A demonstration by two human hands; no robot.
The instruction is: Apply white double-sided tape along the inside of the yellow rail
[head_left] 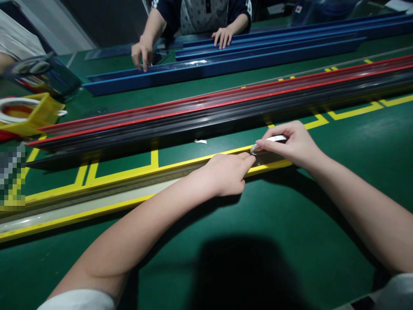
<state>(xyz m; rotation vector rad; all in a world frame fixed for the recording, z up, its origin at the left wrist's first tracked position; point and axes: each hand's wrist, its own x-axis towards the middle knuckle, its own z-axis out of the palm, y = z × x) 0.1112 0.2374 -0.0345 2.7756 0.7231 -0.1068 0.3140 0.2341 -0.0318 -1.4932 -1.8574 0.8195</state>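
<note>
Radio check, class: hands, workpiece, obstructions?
Left hand on long yellow-edged channel. Right hand pinching slim white strip there. Small white scrap beyond, off channel.

I see a smooth green table (290, 241) marked with flat yellow tape lines (155, 158). On it I make out a long yellow-edged channel (112, 192) nearest my camera, a small white scrap (200, 141), long red (193, 100) and glossy black strips (180, 125) beyond, then dark-blue channels (226, 64) farther off.

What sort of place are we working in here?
Probably a workshop or small factory assembly bench. The green table is marked with yellow tape lines, long channels lie along it, such as the blue channel and red channel, and a co-worker's hand is busy opposite.
</note>
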